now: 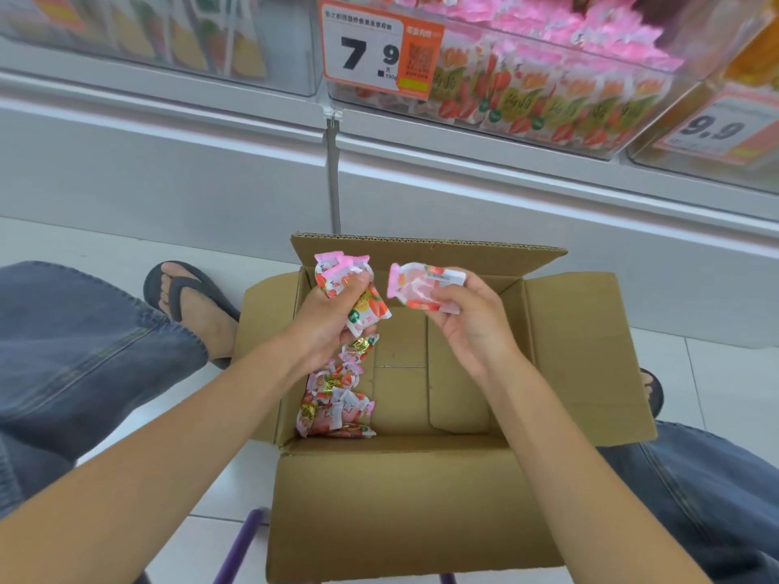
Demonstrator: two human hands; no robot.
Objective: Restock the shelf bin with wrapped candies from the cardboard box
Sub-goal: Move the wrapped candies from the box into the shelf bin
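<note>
Candies [366, 307] are sitting bunched in the left hand [333, 326], whose fingers are curling round several wrappers above the open cardboard box [581, 351]. The right hand [468, 322] is pinching a single wrapped candy [421, 288] between thumb and fingertips, just beside that bunch. A small pile [337, 398] is lying along the box's left inner wall, and the shelf bin [607, 153] is standing above, behind the price tag [379, 48]. The packets are looking light, soft and crinkly, probably slick, so cupping a handful from below, or gripping crimped ends, is seeming safest.
</note>
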